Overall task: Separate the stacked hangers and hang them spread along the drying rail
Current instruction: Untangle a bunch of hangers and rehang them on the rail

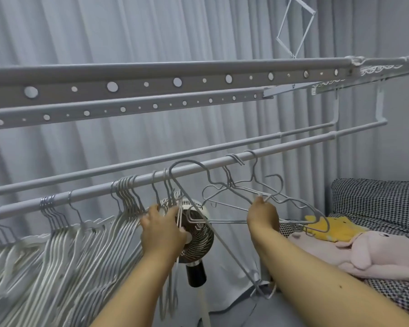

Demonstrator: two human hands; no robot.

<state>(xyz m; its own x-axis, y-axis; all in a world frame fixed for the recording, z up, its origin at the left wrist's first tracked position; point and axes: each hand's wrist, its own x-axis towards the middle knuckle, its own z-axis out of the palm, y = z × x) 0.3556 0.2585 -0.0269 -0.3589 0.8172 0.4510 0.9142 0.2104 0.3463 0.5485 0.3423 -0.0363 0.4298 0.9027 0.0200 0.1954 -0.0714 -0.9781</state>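
Grey wire hangers (253, 197) are pinched at the shoulder wires by the right hand (262, 212); their hooks sit on the drying rail (198, 169). Left hand (162, 228) curls its fingers round a few hangers (175, 208) hooked just left of these. A dense stack of hangers (125, 197) hangs further left. Fan (198, 232) stands behind; plush toy (373, 253) lies at right.

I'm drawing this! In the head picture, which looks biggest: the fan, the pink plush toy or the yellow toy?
1. Pink plush toy
2. Fan, partly hidden by the left hand
3. Yellow toy

The plush lies nearer the camera, so first place is unsure.
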